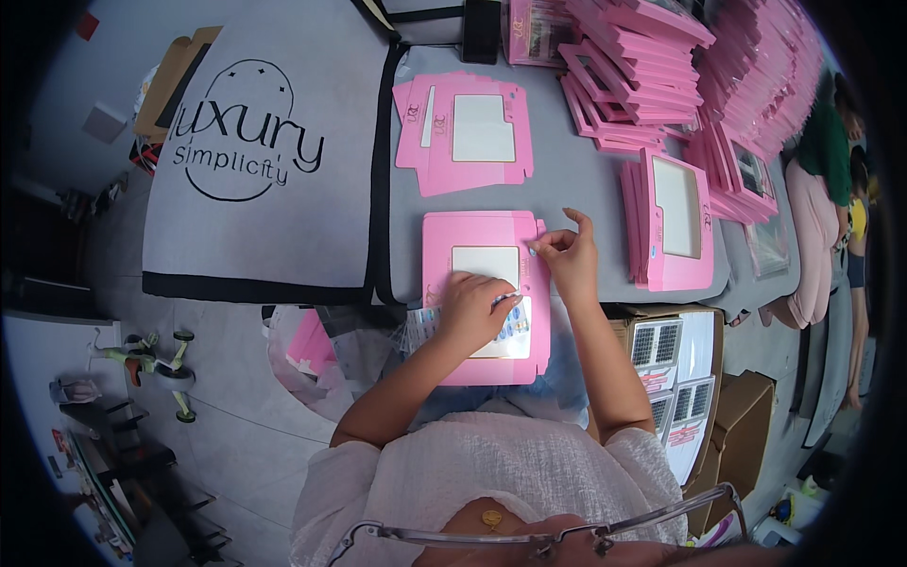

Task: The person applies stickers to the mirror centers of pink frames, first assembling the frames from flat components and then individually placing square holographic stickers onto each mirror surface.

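A flat pink cardboard box (487,227) with a windowed front lies before me, over the near edge of the grey table. My left hand (475,310) rests across its window, fingers curled on a sheet of small blue oval stickers (513,328); part of the sheet is hidden beneath the hand. At the box's upper right edge, my right hand (570,260) pinches a tiny bluish sticker (533,249) between thumb and finger, with another finger raised. Beyond lie several flat pink boxes (484,175), overlapping.
A leaning stack of pink boxes (666,222) stands to the right, with taller piles (638,80) behind it. A grey fabric flap with black edging (265,222) covers the left. Below the table at right is a carton (713,378) of packaged goods. Another person (817,208) is at far right.
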{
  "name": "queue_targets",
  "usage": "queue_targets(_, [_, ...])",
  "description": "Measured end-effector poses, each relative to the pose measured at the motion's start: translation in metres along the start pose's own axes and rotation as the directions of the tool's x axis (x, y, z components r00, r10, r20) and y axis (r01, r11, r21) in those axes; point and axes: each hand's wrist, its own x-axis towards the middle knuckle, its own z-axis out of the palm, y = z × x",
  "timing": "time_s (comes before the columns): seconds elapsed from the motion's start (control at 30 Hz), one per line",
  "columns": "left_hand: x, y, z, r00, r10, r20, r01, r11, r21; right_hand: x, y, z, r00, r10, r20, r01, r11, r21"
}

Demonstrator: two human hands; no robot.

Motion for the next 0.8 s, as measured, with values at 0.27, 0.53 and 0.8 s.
queue_targets(0.27, [-0.001, -0.001, 0.001, 1.0, 0.004, 0.004, -0.004, 1.0, 0.012, -0.009, 0.003, 0.01, 0.991, -0.086, -0.106, 0.085, 0.996, -0.006])
queue_targets(0.53, [-0.002, -0.002, 0.003, 1.0, 0.021, 0.006, -0.021, 0.999, 0.029, -0.019, 0.007, 0.016, 0.971, -0.179, -0.16, 0.16, 0.979, -0.124])
queue_targets(0.8, [-0.007, -0.008, 0.006, 0.997, 0.054, 0.045, -0.054, 0.999, 0.002, 0.008, 0.015, 0.02, 0.976, -0.164, -0.144, 0.126, 0.961, -0.244])
